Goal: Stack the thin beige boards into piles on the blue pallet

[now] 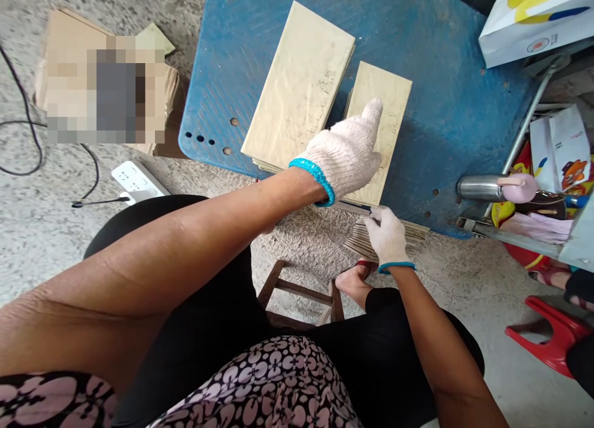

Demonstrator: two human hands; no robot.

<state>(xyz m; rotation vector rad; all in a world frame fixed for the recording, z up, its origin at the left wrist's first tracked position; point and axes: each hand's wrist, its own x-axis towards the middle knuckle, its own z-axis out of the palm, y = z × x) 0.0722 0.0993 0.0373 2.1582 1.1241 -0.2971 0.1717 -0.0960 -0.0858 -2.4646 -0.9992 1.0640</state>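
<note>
Both my hands wear white knit gloves with blue cuffs. My left hand point(346, 149) reaches over the blue table point(445, 88) and lies on the smaller pale sheet stack point(392, 91), fingers stretched forward. My right hand point(387, 236) is closed on a bundle of thin brown sheets point(359, 239) held at the table's near edge. A larger pale sheet stack point(299, 85) lies to the left of the smaller one.
A white box point(533, 20) sits at the table's far right corner. Cardboard point(106, 81), a power strip point(137, 180) and a black cable lie on the concrete floor at left. A wooden stool point(297, 298) stands between my legs; a red plastic stool point(547, 335) is at right.
</note>
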